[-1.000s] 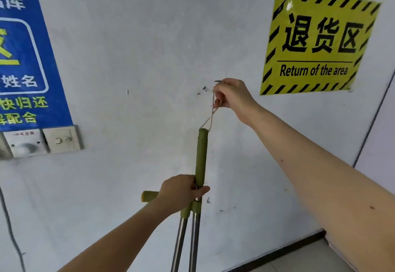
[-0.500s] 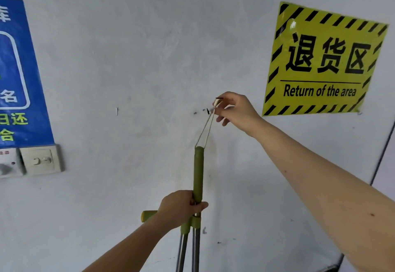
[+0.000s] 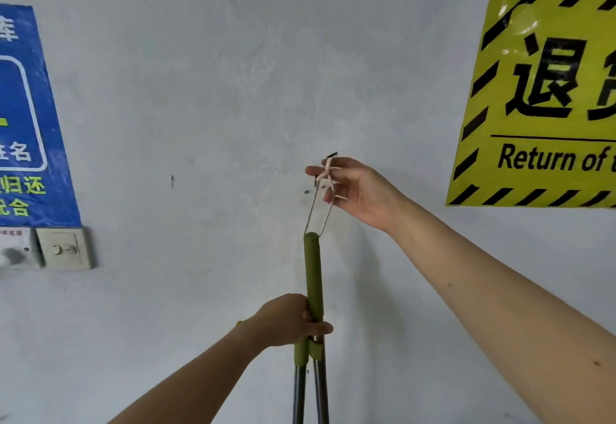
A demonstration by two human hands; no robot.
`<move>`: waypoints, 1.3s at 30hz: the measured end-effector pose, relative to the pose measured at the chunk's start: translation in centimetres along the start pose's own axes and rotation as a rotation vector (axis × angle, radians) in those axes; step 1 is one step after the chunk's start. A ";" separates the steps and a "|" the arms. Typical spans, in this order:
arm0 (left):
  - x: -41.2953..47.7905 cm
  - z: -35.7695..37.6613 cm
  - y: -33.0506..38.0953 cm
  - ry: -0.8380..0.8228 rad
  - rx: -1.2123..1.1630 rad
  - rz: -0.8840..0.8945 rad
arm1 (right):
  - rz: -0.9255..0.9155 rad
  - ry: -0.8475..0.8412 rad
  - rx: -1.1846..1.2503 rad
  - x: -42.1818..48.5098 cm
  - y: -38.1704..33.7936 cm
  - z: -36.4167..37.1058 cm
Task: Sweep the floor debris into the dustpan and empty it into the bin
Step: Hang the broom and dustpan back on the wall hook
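A green broom handle (image 3: 313,270) stands upright against the grey wall, with a second steel pole (image 3: 299,390) beside it, clipped to it by a green fitting. My left hand (image 3: 290,320) grips the green handle low down. A thin string loop (image 3: 320,207) rises from the handle's top towards a small black nail (image 3: 331,154) in the wall. My right hand (image 3: 353,186) pinches the top of the loop just under the nail. The broom head, dustpan pan, debris and bin are out of view.
A yellow and black "Return of the area" sign (image 3: 540,90) hangs on the wall at the right. A blue sign (image 3: 23,123) is at the left, with a light switch (image 3: 63,248) and a white box (image 3: 15,247) under it.
The view has shifted so the signs sit further right and the wall looks closer. My right hand's fingers have spread a little around the loop by the nail. The left hand's grip is unchanged.
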State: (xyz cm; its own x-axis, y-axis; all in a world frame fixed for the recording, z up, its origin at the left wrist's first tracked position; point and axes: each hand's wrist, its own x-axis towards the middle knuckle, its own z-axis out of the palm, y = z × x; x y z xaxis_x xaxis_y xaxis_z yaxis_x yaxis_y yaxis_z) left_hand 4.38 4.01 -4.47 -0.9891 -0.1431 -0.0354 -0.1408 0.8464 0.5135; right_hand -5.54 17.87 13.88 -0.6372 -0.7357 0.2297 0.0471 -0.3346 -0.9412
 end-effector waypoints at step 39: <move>6.6 -10.6 3.4 0.835 -0.637 0.185 | -0.533 0.415 -1.067 4.9 4.2 -3.7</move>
State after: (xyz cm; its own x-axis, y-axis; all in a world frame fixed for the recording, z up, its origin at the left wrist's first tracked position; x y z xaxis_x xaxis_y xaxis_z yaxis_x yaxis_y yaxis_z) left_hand -2.17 0.53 6.14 -0.6153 -0.5507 0.5640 0.2963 0.5014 0.8129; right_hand -11.27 15.06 10.12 -0.5882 -0.3517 0.7282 -0.8087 0.2510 -0.5320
